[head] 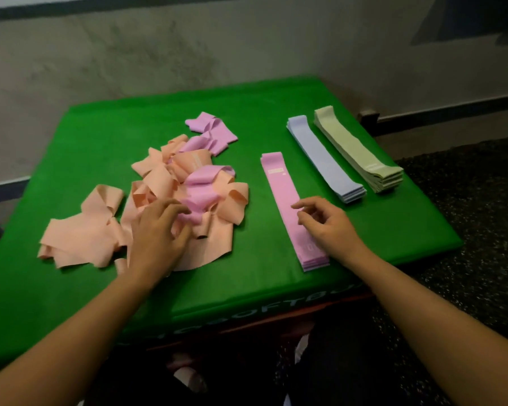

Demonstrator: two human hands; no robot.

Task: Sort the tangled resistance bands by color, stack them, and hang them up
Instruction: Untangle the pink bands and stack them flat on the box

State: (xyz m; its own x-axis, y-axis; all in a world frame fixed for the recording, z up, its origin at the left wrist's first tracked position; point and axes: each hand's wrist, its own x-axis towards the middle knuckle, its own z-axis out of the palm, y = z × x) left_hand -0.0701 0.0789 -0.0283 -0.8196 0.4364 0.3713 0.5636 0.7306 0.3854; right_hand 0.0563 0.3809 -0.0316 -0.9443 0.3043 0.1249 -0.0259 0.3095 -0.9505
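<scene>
A tangled heap of peach bands [82, 235] and pink bands [201, 183] lies on the left half of the green table [129, 121]. My left hand [159, 232] reaches into the heap with fingers spread and lightly curled over a pink band; no clear grip shows. To the right lies a flat pink stack [279, 189]. My right hand [326, 224] rests on it near the front end, fingers loosely bent. Farther right lie a neat blue stack [320, 156] and a light green stack [355, 148], side by side.
The table stands against a grey wall [247, 48], its front edge close to my body. Dark speckled floor [467, 200] lies to the right. Bare green cloth shows at the back and the front left of the table.
</scene>
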